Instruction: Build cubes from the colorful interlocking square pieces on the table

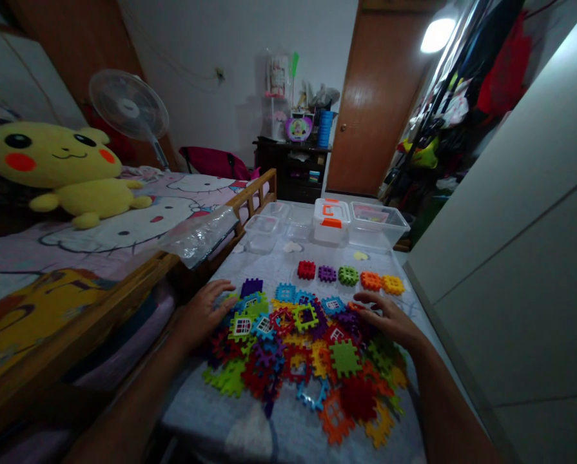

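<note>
With the pile as the clock's centre, a bed [176, 209] with a wooden rail fills 9 to 11 o'clock. The cloth-covered tabletop [283, 258] carries the pile [320, 357] itself: loose, notched plastic pieces in red, blue, green, purple, orange and yellow, overlapping across its near half. Clear tubs line its far end at 12 o'clock, among them an open tub [382, 229] at 1 and, just beside it, a smaller lidded tub [334, 235] with orange clasps. The left hand [204, 312] lies at the pile's 10 o'clock edge, fingers spread wide. The right hand [392, 319] is at 2 o'clock, fingertips at an orange piece [354, 306]; whether they grip it, I cannot tell. Five blocks [349, 276] form a row at 1 o'clock.
</note>
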A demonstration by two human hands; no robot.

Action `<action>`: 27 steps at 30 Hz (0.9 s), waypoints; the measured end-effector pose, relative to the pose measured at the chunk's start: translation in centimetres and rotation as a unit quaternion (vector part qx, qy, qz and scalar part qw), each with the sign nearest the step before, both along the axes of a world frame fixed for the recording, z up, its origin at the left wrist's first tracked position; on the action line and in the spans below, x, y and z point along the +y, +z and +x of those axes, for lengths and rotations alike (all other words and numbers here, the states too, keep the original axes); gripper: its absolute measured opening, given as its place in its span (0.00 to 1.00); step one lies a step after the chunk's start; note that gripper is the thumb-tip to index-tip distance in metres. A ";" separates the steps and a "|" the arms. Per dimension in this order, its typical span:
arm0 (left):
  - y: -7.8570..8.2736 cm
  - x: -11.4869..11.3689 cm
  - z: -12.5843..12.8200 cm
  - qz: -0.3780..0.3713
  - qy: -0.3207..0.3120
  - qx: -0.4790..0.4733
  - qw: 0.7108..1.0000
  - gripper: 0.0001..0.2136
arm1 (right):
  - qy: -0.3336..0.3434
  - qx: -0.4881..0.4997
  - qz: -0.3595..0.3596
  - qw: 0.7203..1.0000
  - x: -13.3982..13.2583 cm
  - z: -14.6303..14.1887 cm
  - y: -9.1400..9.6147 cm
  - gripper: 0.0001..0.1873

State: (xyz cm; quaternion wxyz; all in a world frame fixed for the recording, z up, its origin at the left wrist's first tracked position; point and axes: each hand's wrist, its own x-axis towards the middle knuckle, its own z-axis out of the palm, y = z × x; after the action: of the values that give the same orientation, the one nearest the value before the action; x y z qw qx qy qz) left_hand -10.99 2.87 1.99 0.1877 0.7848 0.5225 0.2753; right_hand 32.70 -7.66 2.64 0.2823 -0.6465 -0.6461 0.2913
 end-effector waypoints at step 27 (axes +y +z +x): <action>-1.8 3.3 0.5 -0.131 0.036 -0.153 0.979 0.26 | -0.077 -0.120 0.167 0.976 0.9 1.1 -1.5 0.13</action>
State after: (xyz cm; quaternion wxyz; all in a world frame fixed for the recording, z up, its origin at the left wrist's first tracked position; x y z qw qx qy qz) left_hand -10.51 6.20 0.21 0.3563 0.6828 0.5470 0.3280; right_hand 33.84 -6.78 1.12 0.3283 -0.6686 -0.6627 0.0770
